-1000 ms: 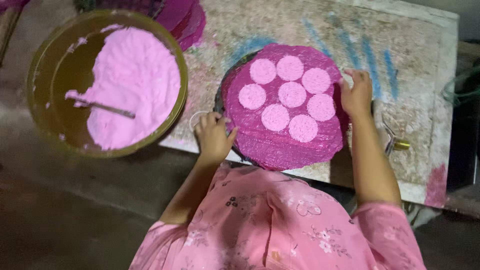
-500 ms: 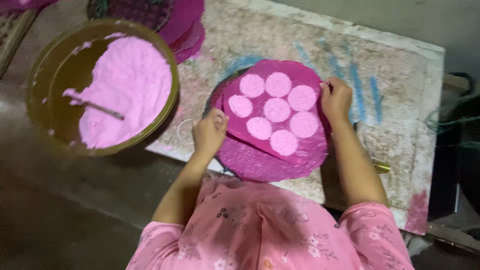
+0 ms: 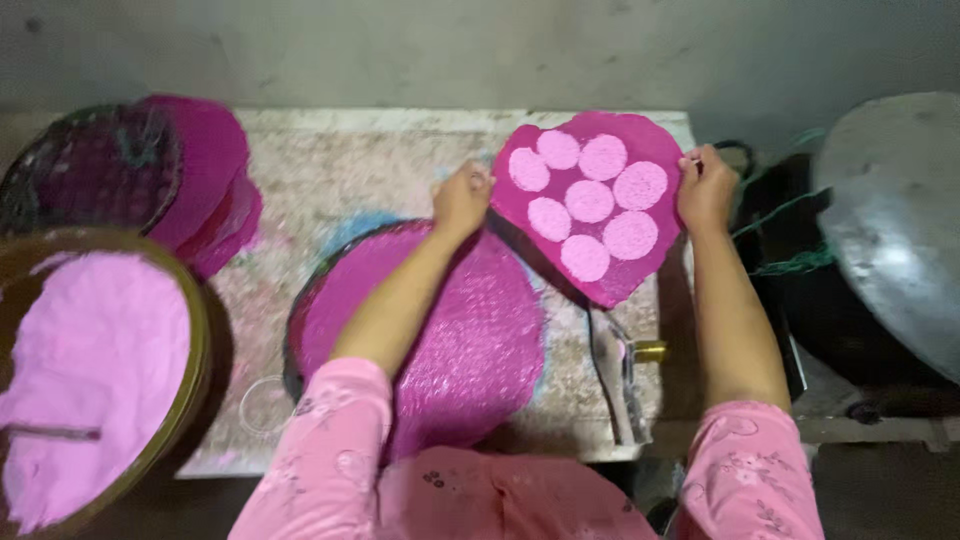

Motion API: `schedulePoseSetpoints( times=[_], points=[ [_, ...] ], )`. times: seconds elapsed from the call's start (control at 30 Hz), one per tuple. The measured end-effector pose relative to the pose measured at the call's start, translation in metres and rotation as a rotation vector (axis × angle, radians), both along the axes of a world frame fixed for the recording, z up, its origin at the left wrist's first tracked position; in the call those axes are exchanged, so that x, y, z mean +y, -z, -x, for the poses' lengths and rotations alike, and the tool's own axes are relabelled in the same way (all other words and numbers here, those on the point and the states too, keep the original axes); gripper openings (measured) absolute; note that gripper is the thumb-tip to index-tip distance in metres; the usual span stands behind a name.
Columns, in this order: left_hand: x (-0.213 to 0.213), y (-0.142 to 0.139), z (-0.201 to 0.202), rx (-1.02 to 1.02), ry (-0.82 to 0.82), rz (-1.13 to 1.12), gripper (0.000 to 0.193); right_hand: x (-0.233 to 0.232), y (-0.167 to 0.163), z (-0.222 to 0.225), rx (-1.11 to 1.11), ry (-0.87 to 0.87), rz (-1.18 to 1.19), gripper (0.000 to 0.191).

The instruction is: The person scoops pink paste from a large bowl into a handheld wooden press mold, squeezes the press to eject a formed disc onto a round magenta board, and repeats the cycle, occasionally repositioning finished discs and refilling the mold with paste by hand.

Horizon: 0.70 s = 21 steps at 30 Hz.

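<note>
from the head view we see our left hand (image 3: 462,199) and right hand (image 3: 706,187) pinching opposite edges of a magenta woven mat (image 3: 592,205) that carries 7 pale pink discs (image 3: 589,201), the mat lifted and tilted above the far right part of the stone table (image 3: 340,165). just left of that raised mat, a second round magenta mat (image 3: 450,340) lies flat on the table under our left forearm, and a metal scraper (image 3: 620,375) rests below the raised mat near the table's front edge. well left of the raised mat sits a brown bowl of pink batter (image 3: 95,375), a stack of magenta mats (image 3: 190,175) lies behind it, and a grey round lid (image 3: 895,215) stands to the right.
</note>
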State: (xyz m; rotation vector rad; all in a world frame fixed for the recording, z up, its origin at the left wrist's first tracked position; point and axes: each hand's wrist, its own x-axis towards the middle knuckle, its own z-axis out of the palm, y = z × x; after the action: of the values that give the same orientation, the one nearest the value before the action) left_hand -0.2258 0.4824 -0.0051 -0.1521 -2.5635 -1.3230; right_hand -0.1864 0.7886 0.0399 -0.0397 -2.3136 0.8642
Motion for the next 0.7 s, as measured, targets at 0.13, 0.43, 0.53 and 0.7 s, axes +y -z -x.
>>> schedulePoseSetpoints(
  times=[0.13, 0.43, 0.53, 0.7],
  points=[
    [0.055, -0.005, 0.022, -0.222, 0.044, 0.243, 0.035, 0.052, 0.003, 0.014, 0.057, 0.205, -0.204, 0.033],
    [-0.095, 0.047, -0.068, -0.163, -0.013, 0.432, 0.045, -0.029, 0.088, -0.083, -0.823, -0.232, 0.463, 0.054],
    [-0.201, 0.062, -0.146, 0.075, -0.332, 0.488, 0.067, -0.098, 0.136, -0.157, -0.811, -0.495, 0.452, 0.069],
    [-0.257, 0.109, -0.262, -0.598, -0.437, -0.655, 0.075, -0.174, 0.191, -0.231, -0.686, -0.759, 0.242, 0.049]
  ],
)
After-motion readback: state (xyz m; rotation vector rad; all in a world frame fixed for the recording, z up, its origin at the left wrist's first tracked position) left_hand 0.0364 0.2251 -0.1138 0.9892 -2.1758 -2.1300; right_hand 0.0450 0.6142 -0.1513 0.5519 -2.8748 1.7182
